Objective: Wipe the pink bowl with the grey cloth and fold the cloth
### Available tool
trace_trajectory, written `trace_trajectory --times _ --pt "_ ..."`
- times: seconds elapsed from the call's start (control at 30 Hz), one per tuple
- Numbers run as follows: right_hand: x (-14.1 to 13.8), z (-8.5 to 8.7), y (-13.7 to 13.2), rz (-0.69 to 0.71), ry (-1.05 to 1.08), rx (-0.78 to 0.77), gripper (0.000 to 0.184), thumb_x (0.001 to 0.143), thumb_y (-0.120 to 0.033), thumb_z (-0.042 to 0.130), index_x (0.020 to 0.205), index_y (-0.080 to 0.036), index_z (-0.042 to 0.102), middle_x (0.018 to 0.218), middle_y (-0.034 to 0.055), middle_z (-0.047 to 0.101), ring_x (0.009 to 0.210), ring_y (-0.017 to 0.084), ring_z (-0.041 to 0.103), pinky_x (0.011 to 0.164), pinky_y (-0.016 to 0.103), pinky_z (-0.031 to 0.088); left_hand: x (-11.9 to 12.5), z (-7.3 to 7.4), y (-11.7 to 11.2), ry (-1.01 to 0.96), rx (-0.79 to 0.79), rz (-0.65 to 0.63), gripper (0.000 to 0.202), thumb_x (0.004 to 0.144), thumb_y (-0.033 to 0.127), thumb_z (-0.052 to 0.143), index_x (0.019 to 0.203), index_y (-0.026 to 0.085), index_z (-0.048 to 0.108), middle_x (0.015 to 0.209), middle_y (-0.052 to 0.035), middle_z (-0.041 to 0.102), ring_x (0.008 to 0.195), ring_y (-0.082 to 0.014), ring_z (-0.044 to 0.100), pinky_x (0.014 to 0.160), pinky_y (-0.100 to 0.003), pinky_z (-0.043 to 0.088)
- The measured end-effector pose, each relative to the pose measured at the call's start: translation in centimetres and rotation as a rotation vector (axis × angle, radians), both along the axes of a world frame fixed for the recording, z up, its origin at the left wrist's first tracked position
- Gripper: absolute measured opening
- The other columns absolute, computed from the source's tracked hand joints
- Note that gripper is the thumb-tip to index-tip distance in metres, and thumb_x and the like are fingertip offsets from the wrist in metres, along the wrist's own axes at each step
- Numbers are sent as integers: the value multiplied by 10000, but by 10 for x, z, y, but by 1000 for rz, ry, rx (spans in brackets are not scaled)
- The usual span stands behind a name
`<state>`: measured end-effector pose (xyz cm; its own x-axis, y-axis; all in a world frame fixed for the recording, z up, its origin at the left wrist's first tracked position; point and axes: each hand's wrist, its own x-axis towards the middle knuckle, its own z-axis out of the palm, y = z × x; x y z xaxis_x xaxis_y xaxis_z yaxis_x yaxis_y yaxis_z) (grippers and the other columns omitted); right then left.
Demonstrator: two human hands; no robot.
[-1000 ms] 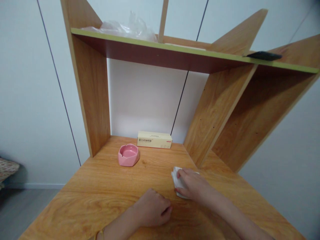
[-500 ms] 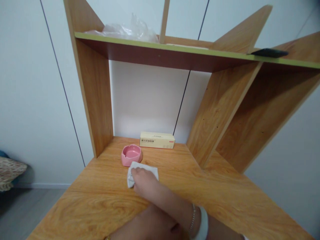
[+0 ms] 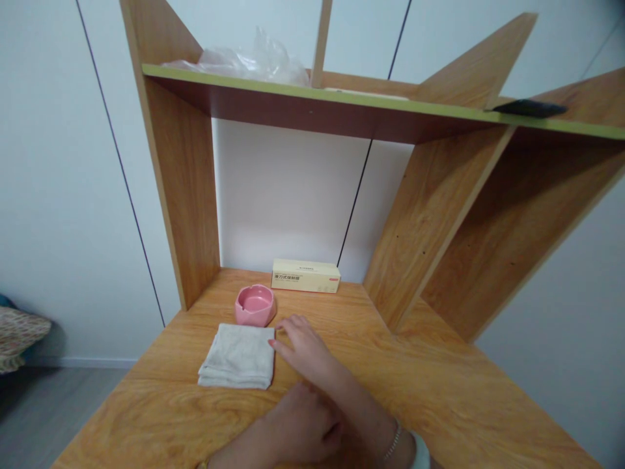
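A folded white cloth (image 3: 239,358) lies flat on the desk, squared up in layers. Just off its right edge is my right hand (image 3: 303,345), open, thumb and fingers apart, the thumb tip close to the cloth's edge. Whether the thumb touches it I cannot tell. Closer to me, my left hand (image 3: 307,423) is curled into a fist with no object showing in it; it sits below my right forearm. Directly behind the cloth stands a pink faceted ashtray (image 3: 254,316), with its hollow facing up.
A long cream box (image 3: 305,277) stands at the back of the wooden desk (image 3: 161,404). Upright panels (image 3: 439,215) close in the right side. Overhead, a shelf (image 3: 312,94) carries a clear plastic bag (image 3: 254,62) and a dark flat object (image 3: 530,108).
My right hand has let go of the cloth and opened, shifting slightly right. The cloth now lies folded, farther left and nearer me. My left fist shows more fully.
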<state>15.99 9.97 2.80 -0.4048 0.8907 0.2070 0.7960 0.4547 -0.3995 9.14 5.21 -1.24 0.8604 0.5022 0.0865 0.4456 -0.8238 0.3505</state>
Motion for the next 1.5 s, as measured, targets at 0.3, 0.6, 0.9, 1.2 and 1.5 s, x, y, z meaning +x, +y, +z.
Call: trace_trajectory --times 0.3,0.6,0.9,1.2,1.5 --pt "75 -51 2 -116 -161 -243 685 826 -502 304 1347 -70 197 1414 118 183 1301 221 85 1047 405 70 4 -1 -1 101 143 95 198 779 234 451 633 179 573 653 -6 654 568 -156 600 510 -232 385" --pt "74 -53 2 -99 -202 -211 691 839 -525 236 1347 -58 196 1412 112 172 1301 228 89 1043 425 78 -5 2 11 102 159 154 161 770 189 442 663 181 563 684 -9 651 619 -144 594 584 -221 410" --pt "75 -55 3 -93 -210 -210 692 839 -519 243 1343 -46 205 1411 111 169 1300 226 92 1047 417 76 -6 -2 18 74 92 210 188 763 183 434 632 184 569 641 -3 637 587 -134 576 540 -206 370" --pt "74 -55 3 -103 -201 -199 683 837 -519 243 1343 -61 216 1409 107 180 1300 226 95 1049 419 82 -8 -10 24 46 69 225 229 781 199 415 618 183 576 633 -7 644 575 -122 564 528 -200 342" --pt "75 -55 3 -96 -199 -187 680 836 -512 252 1338 -52 232 1408 107 189 1297 231 110 1051 414 84 -7 -7 21 50 145 172 187 750 195 447 583 191 532 604 24 624 537 -112 557 509 -194 338"
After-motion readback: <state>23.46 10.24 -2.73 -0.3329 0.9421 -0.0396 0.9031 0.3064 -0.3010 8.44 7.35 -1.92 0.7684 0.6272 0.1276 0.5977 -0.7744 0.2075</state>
